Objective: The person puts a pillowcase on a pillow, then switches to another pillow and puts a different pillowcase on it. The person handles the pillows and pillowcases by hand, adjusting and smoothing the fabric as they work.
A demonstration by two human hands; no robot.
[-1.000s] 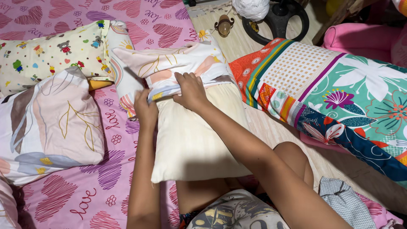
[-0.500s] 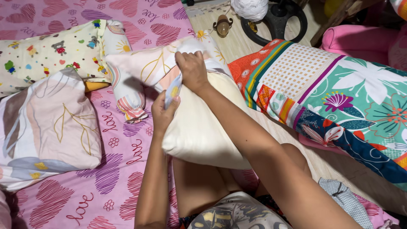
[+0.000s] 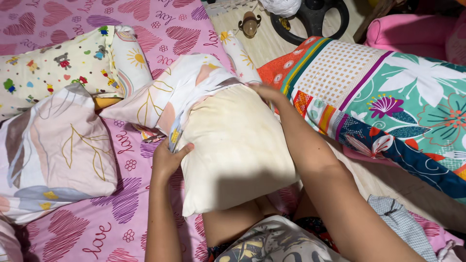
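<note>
The left hand [image 3: 167, 157] is being pressed on the left edge of the cream pillow [image 3: 233, 145], thumb lying on the pillow's face, fingers curled shut around the hem of the leaf-print pillowcase [image 3: 170, 94]. The right hand [image 3: 264, 92] is being held at the pillow's far right corner; its fingers are hidden under the case fabric, so their grip cannot be told. One bare pillow is being propped on the person's lap, its far end being covered by the one case bunched there. One cased leaf-print pillow [image 3: 53, 150] is lying left, just beside. One cartoon-print pillow [image 3: 58, 60] is lying beyond it. One floral bolster [image 3: 388, 97] is lying right. All is being borne by the pink heart sheet [image 3: 97, 223].
</note>
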